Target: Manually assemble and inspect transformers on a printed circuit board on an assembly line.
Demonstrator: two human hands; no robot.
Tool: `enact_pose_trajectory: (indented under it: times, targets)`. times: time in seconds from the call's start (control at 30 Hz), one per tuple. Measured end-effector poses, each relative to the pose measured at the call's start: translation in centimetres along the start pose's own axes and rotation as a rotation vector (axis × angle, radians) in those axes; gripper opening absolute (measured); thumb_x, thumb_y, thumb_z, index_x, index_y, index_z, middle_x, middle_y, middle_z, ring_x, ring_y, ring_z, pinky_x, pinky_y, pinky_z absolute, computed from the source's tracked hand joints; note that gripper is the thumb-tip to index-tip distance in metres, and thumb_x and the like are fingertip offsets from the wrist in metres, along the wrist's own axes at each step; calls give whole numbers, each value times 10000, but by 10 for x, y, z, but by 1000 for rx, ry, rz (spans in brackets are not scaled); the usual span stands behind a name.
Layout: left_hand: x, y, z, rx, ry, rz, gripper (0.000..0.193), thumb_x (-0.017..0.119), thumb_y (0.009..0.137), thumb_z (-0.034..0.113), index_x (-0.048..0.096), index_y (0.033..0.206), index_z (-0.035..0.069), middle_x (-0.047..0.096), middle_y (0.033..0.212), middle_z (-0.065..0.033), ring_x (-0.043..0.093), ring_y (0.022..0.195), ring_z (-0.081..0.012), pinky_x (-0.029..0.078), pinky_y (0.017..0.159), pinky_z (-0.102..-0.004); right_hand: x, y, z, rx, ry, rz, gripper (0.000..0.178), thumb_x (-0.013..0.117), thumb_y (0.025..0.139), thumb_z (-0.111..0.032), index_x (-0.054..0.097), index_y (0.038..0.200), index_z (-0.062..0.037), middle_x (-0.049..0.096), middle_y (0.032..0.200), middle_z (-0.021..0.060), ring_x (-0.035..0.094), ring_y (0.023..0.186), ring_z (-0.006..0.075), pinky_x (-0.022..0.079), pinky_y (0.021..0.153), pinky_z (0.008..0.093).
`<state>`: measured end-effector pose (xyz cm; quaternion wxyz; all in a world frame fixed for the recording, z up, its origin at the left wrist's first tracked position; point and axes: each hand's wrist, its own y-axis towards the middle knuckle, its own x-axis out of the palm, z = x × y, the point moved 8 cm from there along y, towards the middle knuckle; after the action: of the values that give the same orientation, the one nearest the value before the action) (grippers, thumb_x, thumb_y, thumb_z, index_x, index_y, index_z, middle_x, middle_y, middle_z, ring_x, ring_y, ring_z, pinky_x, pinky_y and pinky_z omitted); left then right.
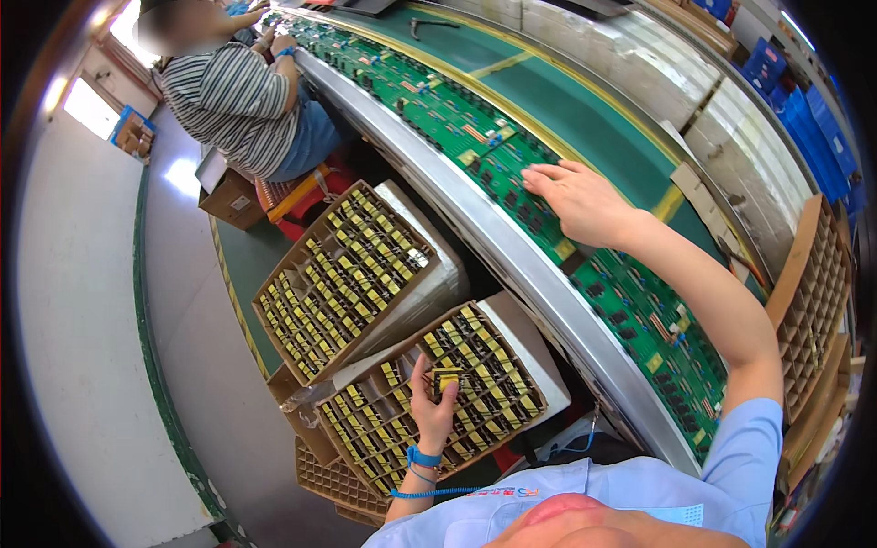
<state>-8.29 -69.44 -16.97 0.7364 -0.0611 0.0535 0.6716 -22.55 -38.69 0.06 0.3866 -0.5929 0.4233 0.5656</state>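
My left hand [431,413] pinches a small yellow-and-black transformer [447,378] between thumb and fingers, just above an open cardboard box [524,363]. That box is divided into cells, many of them filled with similar transformers. A blue strap [422,457] with a coiled cord circles my left wrist. My right hand [589,205] reaches over the line, its fingers stretched out and low over a green circuit board [512,164] fitted with small components. What lies under its palm and fingertips is hidden.
A second box [395,315] of transformers stands beyond the first. A metal rail [493,221] edges the line of boards. Ahead on the left, a person in a striped shirt [228,100] sits at the line. Cardboard dividers [818,301] and blue bins [827,132] are on the right.
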Motion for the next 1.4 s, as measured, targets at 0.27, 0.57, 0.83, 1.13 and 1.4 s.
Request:
enact_pose_trajectory:
  times: [0.27,0.57,0.83,1.13,1.4]
  targets:
    - [-3,6,-11,16,26,39,650,671,883,84,337,1434,1,635,1073,-122,626,893,-158,518,758,-271,-34,83,5,-25,-64,106,670,510,773,1,362,1426,-20,608,1204,197,575,1137,313,426,992,392]
    - [0,0,-20,75,67,72,669,717,843,96,378,1408,-22,662,1010,-138,664,849,-183,538,692,-288,27,163,37,-8,-43,-35,741,479,857,7,144,1514,-62,473,1435,69,391,1347,259,299,1133,393]
    - [-1,-6,-27,155,225,117,675,755,821,201,434,1358,-49,668,1027,-197,692,869,-280,553,731,-333,-11,243,34,-34,-98,195,645,431,814,-4,316,1449,-27,609,1266,110,526,1225,259,352,1063,418]
    - [-1,-6,-30,109,233,120,657,768,802,190,461,1326,-60,657,1070,-218,692,894,-313,554,752,-341,25,295,35,37,-294,-11,530,340,907,-79,327,1432,-5,611,1230,151,559,1170,284,377,1016,420]
    - [1,-4,-26,141,224,131,647,750,820,164,442,1344,-58,656,1043,-180,676,899,-248,538,779,-317,26,282,39,121,-254,-102,598,433,862,-53,326,1448,-4,620,1218,150,532,1211,263,370,1038,381]
